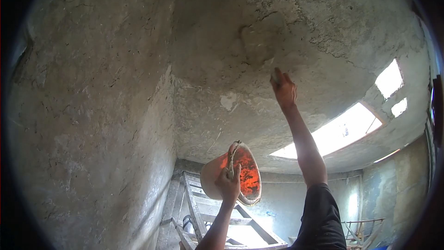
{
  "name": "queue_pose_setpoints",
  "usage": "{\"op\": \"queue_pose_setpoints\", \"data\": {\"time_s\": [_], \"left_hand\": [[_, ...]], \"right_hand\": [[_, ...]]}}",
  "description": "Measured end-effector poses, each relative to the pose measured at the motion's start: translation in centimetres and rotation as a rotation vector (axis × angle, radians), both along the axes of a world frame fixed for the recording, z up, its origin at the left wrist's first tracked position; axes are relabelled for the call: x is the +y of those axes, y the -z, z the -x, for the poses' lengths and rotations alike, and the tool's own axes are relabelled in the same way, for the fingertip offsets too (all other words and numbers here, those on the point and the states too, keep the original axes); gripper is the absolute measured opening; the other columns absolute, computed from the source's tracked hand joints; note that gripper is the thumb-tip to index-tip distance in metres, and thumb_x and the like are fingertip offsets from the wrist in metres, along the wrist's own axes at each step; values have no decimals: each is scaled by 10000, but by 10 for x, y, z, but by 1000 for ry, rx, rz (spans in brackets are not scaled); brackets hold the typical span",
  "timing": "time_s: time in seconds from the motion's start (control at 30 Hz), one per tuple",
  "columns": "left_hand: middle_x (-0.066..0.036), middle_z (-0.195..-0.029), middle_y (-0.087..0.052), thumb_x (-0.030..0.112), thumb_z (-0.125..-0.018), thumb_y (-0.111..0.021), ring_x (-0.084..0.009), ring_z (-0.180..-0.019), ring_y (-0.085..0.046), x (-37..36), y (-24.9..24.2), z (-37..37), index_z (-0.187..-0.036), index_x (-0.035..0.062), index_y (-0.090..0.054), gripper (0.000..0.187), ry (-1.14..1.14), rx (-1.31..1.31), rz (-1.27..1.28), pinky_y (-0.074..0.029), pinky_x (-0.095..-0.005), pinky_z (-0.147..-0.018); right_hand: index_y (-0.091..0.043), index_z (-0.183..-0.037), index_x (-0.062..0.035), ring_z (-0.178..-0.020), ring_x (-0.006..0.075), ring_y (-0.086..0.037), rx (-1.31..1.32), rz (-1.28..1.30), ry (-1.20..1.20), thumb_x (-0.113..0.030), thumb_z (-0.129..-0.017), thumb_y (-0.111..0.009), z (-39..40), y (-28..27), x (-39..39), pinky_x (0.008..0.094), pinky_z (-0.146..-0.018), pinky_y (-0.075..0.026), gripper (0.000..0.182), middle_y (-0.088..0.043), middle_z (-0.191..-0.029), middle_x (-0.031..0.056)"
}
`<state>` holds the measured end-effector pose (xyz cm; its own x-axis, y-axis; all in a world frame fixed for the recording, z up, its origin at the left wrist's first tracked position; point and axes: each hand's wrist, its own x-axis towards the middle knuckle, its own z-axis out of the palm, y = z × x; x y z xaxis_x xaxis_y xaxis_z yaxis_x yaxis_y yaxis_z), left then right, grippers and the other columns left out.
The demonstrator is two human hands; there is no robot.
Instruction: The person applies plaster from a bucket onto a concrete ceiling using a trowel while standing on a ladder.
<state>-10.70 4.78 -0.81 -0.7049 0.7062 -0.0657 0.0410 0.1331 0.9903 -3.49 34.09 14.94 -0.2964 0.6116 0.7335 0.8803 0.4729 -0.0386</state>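
My left hand (pixel 227 184) is closed on the near side of a bucket (pixel 210 176), by its rim or handle. The bucket is tilted, its mouth facing right, with a bright orange inside smeared with grey mortar (pixel 249 186). Higher up, my right hand (pixel 285 91) reaches to the ceiling, its fingers wrapped round what looks like a trowel (pixel 276 71). Most of that tool is hidden or blends into the grey surface. Just beyond it, a raised patch of wet-looking mortar (pixel 259 44) lies on the darker, damp part of the ceiling.
A rough plastered wall (pixel 92 111) rises on the left. Bright openings (pixel 347 129) pierce the ceiling at right. A ladder-like frame (pixel 199 206) stands below the bucket, and a metal rack (pixel 363 229) is at lower right.
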Motion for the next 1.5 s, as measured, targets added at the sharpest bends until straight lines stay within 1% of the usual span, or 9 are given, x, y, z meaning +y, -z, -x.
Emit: {"op": "queue_pose_setpoints", "data": {"time_s": [0.07, 0.3, 0.6, 0.67, 0.8, 0.97, 1.1, 1.37, 1.5], "left_hand": [[-66, -517, -485, 305, -801, -745, -155, -470, -439, 2, 0, -1, -598, 27, -485, 431, -10, -14, -15, -381, -350, -486], [-67, -517, -490, 347, -803, -736, -154, -470, -445, 1, -1, 1, -585, 34, -478, 460, 5, -12, 36, -384, -348, -489], [-57, -490, -460, 348, -799, -740, -157, -446, -438, 2, 1, -1, -575, 42, -465, 469, 12, 19, 3, -370, -354, -469], [-72, -508, -502, 354, -796, -740, -159, -469, -474, 2, -1, -2, -583, 29, -494, 460, 15, -15, 20, -397, -358, -493], [-59, -496, -471, 347, -799, -739, -149, -452, -444, 3, -1, 0, -576, 36, -472, 467, 6, -7, -6, -372, -352, -471], [-38, -481, -438, 339, -809, -733, -140, -432, -409, 2, -2, -2, -571, 46, -452, 471, -1, -36, -10, -344, -347, -448], [-61, -497, -473, 317, -787, -753, -153, -459, -444, 0, -5, 1, -570, 33, -466, 459, 28, -35, 18, -378, -360, -476], [-59, -494, -470, 323, -781, -759, -158, -453, -447, 2, -2, 1, -570, 37, -464, 462, 27, -26, 15, -381, -362, -477], [-35, -482, -437, 320, -787, -756, -136, -436, -401, 3, -2, -1, -572, 48, -452, 461, 1, -16, -33, -353, -342, -454]], "right_hand": [[-574, -1206, -149, -809, 378, -635, -48, 216, -72, -237, -831, -669, 5, -7, -20, 443, -682, -514, 397, -626, -989, 172], [-624, -1115, -77, -800, 364, -648, 349, -3, -202, -214, -833, -670, -8, -38, -18, 410, -680, -519, 317, -652, -922, 187], [-600, -1153, -89, -800, 374, -644, 141, -72, -181, -228, -820, -688, 5, 2, 15, 419, -676, -522, 371, -646, -956, 186], [-588, -1175, -108, -805, 381, -640, -174, 177, -194, -241, -815, -692, 5, 19, 0, 436, -675, -523, 398, -640, -958, 183], [-594, -1168, -113, -799, 385, -638, -145, 310, -213, -233, -822, -682, 4, 16, -18, 443, -671, -520, 377, -640, -936, 183], [-607, -1154, -109, -789, 375, -641, 240, -1, -206, -219, -833, -669, -1, -15, -8, 437, -664, -515, 345, -643, -921, 180], [-598, -1159, -120, -800, 377, -641, 292, -201, -205, -247, -844, -660, 13, -44, 9, 445, -665, -513, 345, -637, -939, 188], [-515, -1237, -169, -843, 372, -643, -125, 176, 4, -269, -845, -639, 34, 10, 1, 487, -708, -531, 424, -603, -1052, 169], [-517, -1237, -176, -835, 367, -646, -357, 276, -104, -287, -852, -634, 25, 23, -19, 481, -704, -540, 417, -603, -1038, 169]]}}
